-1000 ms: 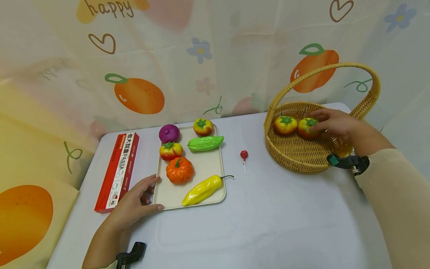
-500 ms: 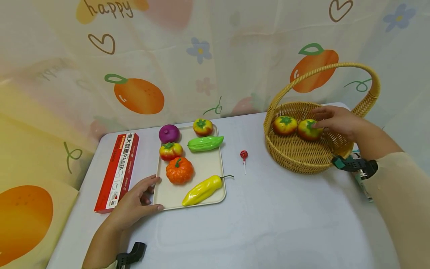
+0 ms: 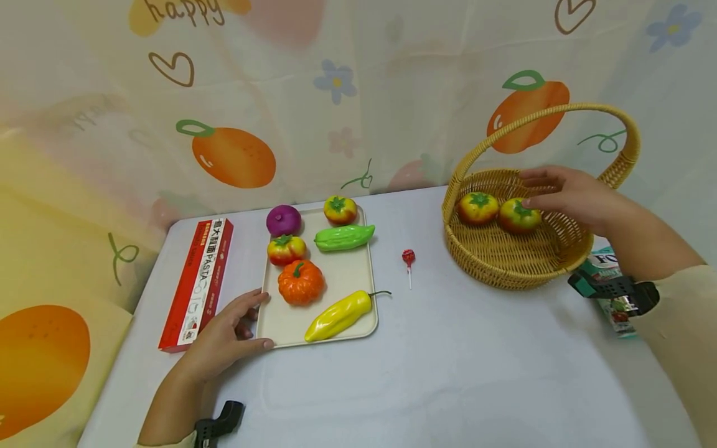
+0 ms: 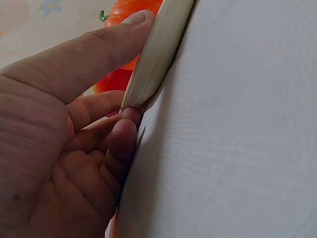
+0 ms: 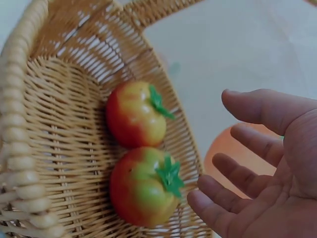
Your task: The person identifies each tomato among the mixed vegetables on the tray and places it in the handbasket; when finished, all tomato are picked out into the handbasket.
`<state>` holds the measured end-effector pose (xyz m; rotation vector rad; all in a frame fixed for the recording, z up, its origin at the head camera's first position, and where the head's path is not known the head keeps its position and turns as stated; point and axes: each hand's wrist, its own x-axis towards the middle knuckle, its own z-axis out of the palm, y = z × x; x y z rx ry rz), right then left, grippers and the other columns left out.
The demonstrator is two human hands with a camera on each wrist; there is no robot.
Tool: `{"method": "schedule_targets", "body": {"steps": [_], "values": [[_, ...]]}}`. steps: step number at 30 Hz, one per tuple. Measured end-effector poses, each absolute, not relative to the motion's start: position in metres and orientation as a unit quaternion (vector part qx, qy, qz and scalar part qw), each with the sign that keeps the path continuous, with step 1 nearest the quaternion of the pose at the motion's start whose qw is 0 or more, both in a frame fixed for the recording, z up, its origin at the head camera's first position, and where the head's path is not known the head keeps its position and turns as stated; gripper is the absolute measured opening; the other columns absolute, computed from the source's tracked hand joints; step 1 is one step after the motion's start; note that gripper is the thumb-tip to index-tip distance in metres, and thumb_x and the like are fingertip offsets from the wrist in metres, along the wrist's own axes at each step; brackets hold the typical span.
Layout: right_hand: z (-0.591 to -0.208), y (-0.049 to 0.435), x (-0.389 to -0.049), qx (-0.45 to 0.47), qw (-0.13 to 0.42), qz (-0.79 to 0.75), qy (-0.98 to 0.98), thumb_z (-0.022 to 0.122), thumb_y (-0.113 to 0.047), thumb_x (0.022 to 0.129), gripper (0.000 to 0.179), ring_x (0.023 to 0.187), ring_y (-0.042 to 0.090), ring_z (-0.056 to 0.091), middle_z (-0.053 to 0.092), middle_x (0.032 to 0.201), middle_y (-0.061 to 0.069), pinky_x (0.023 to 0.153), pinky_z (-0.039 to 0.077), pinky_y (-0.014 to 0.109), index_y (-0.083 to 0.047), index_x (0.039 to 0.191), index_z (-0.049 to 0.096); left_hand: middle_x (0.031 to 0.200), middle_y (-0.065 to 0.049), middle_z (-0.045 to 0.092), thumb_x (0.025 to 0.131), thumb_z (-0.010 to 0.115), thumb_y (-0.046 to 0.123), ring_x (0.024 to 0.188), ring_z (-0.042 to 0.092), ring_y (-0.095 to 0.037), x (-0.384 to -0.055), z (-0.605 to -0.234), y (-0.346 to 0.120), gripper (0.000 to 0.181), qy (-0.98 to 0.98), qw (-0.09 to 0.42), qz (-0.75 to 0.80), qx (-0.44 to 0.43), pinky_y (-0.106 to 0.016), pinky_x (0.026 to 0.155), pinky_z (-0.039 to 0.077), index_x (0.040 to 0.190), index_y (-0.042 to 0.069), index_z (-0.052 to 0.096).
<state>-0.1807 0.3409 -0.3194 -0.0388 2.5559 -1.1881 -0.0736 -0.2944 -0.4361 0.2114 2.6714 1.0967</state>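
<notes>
In the head view my left hand (image 3: 224, 339) holds the near left corner of a cream tray (image 3: 280, 326), its thumb on the rim and fingertips along the side. On the tray lie an orange pumpkin (image 3: 300, 282), a yellow pepper (image 3: 340, 316), a green bitter melon-like vegetable (image 3: 344, 238), a purple onion (image 3: 283, 221) and two red-and-yellow tomatoes (image 3: 286, 250). My right hand (image 3: 577, 196) hovers over the wicker basket (image 3: 504, 267), fingers loosely extended and holding nothing. Inside the basket two more tomatoes (image 5: 136, 115) sit side by side, the nearer tomato (image 5: 143, 187) beside my fingertips.
A red pasta box (image 3: 196, 283) lies left of the tray. Between tray and basket is a red lollipop (image 3: 409, 264). A green-and-white packet (image 3: 610, 292) lies right of the basket, partly behind my forearm. The basket handle (image 3: 551, 112) arches high; a printed curtain (image 3: 392, 93) hangs behind.
My right hand has let go of the right-hand tomato in the basket and lifted up and right, fingers spreading. More of the packet shows. The left hand stays on the tray.
</notes>
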Motion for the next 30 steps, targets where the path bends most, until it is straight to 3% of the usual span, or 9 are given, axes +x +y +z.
{"method": "schedule_targets", "body": {"steps": [6,12,16,20,30], "values": [[-0.309,0.333,-0.167,-0.028,0.159,-0.433,0.887,0.071,-0.036,0.105,0.076,0.154,0.043,0.032,0.033,0.169,0.017,0.121,0.027,0.07,-0.011,0.166,0.032,0.124,-0.01,0.06,0.08,0.097,0.029,0.095,0.056,-0.025,-0.075,-0.434,-0.293,0.094,0.914,0.124,0.379,0.076,-0.024,0.078,0.057,0.16,0.012,0.05],[-0.307,0.324,-0.153,-0.061,0.163,-0.456,0.873,0.069,-0.025,0.106,0.06,0.145,0.029,0.043,0.042,0.161,0.008,0.12,0.031,0.064,-0.012,0.159,0.043,0.123,-0.01,0.059,0.08,0.097,0.029,0.094,0.056,-0.024,-0.074,-0.434,-0.292,0.094,0.914,0.124,0.379,0.08,-0.023,0.077,0.057,0.159,0.011,0.05],[-0.309,0.316,-0.147,-0.086,0.17,-0.476,0.858,0.068,-0.019,0.107,0.051,0.137,0.019,0.053,0.048,0.156,0.004,0.115,0.04,0.043,-0.015,0.155,0.051,0.122,-0.01,0.059,0.08,0.097,0.029,0.094,0.056,-0.024,-0.073,-0.434,-0.292,0.095,0.916,0.122,0.375,0.075,-0.023,0.076,0.057,0.159,0.011,0.05],[-0.312,0.309,-0.142,-0.118,0.168,-0.503,0.84,0.067,-0.011,0.106,0.045,0.13,0.013,0.06,0.054,0.149,-0.003,0.1,0.05,0.023,-0.017,0.149,0.057,0.123,-0.01,0.059,0.08,0.097,0.029,0.095,0.056,-0.025,-0.073,-0.435,-0.293,0.095,0.915,0.124,0.378,0.074,-0.023,0.077,0.057,0.16,0.012,0.05],[-0.318,0.284,-0.135,-0.177,0.186,-0.527,0.81,0.068,-0.006,0.105,0.047,0.132,0.013,0.061,0.06,0.146,0.002,0.101,0.052,0.021,-0.001,0.15,0.054,0.124,-0.01,0.059,0.08,0.097,0.029,0.094,0.055,-0.025,-0.073,-0.434,-0.294,0.093,0.911,0.126,0.386,0.079,-0.023,0.077,0.057,0.159,0.012,0.05]]}}
